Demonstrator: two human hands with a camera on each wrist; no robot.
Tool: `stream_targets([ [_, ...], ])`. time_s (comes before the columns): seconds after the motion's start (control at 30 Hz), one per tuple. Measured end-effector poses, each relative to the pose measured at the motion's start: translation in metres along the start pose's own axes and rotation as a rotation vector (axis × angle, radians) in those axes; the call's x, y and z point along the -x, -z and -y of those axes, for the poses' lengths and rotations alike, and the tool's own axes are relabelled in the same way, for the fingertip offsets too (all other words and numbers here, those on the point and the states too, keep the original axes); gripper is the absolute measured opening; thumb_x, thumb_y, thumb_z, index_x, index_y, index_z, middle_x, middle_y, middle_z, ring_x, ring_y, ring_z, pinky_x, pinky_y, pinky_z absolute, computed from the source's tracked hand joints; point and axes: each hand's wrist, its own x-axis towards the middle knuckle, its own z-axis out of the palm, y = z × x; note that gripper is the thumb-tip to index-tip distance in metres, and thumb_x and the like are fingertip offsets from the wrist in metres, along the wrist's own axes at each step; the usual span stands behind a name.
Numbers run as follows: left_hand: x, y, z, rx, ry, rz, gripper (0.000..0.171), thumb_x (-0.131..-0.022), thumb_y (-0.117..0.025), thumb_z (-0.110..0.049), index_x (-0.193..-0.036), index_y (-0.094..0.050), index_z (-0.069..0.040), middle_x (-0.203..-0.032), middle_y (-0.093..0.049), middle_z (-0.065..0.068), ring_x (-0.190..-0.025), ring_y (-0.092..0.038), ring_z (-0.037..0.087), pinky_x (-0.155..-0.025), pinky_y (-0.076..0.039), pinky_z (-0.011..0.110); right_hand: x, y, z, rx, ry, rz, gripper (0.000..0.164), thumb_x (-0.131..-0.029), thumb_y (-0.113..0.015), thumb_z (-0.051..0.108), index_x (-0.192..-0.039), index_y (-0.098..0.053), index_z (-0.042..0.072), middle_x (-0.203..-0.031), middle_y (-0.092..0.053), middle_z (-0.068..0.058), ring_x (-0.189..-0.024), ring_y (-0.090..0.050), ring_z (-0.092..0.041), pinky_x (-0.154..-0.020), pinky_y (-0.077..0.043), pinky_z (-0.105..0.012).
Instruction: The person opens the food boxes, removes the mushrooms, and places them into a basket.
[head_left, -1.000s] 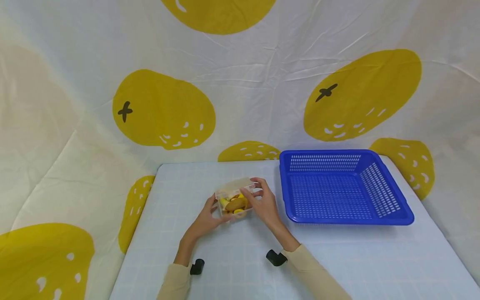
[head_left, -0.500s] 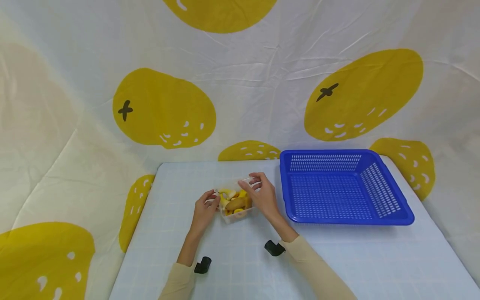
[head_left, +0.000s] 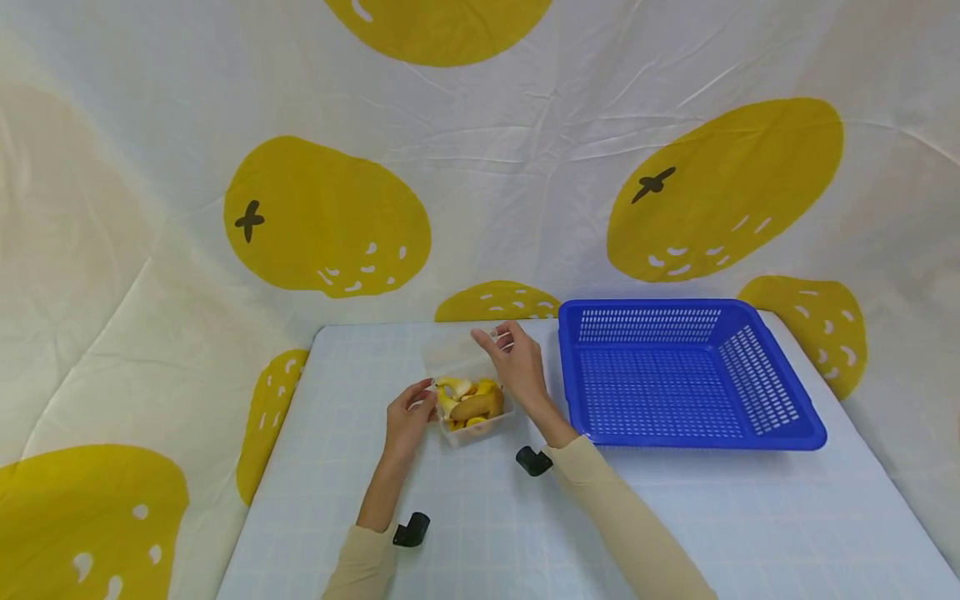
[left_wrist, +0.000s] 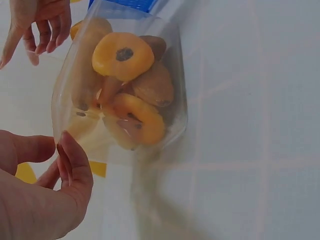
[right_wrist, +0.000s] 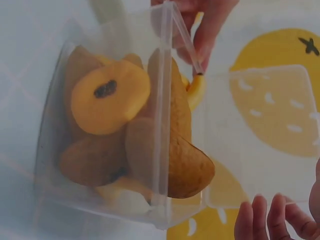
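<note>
Soft, even light lies over the counter (head_left: 750, 517), pale and a little flat; I can't tell quite where it comes from. A faint shadow gathers beneath the near rim of the blue basket (head_left: 705, 443), towards the counter's far right corner. Thin white glints catch on creases in the backdrop cloth (head_left: 510, 208), its left side a warmer beige. Both wrist views are dimmer and greyish, the clear container (left_wrist: 173, 50) hazy, a dusky, soft-edged shadow beside it.
</note>
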Motion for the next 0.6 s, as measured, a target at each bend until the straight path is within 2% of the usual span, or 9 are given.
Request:
stream_targets([
  [0.23,0.003,-0.002,0.000,0.071,0.042,-0.039,0.033,-0.098,-0.064,0.002,-0.130,-0.065,0.007,-0.105,-0.062,0.011,-0.078,-0.060,0.008,-0.067,-0.055,0.019,-0.017,-0.004,0.001,0.031,0.049,-0.035,0.043,-0.099,-0.066,0.047,-0.100,-0.070,0.004,-0.088,-0.070,-0.011,-0.084,-0.066,-0.027,-0.078,-0.054,-0.041],
  [0.4,0.002,-0.003,0.001,0.102,0.058,-0.059,0.033,-0.098,-0.064,0.001,-0.130,-0.066,0.006,-0.106,-0.062,0.010,-0.080,-0.060,0.009,-0.067,-0.054,0.020,-0.028,-0.007,0.000,0.047,0.125,-0.067,0.043,-0.102,-0.064,0.043,-0.094,-0.078,0.004,-0.080,-0.071,-0.010,-0.078,-0.066,-0.026,-0.076,-0.053,-0.042],
  [0.53,0.001,-0.005,0.002,0.112,0.060,-0.067,0.032,-0.099,-0.064,0.001,-0.130,-0.066,0.005,-0.106,-0.062,0.011,-0.082,-0.059,0.010,-0.067,-0.053,0.019,-0.035,-0.010,-0.003,0.024,0.198,-0.090,0.045,-0.104,-0.063,0.035,-0.071,-0.072,0.005,-0.060,-0.060,-0.006,-0.063,-0.062,-0.023,-0.067,-0.050,-0.041],
  [0.6,0.001,-0.006,0.002,0.123,0.064,-0.067,0.033,-0.098,-0.064,0.002,-0.131,-0.066,0.006,-0.106,-0.062,0.011,-0.082,-0.059,0.010,-0.067,-0.053,0.019,-0.037,-0.012,-0.008,0.018,0.212,-0.092,0.053,-0.105,-0.062,0.032,-0.058,-0.059,0.007,-0.050,-0.047,-0.002,-0.054,-0.055,-0.021,-0.060,-0.045,-0.038],
])
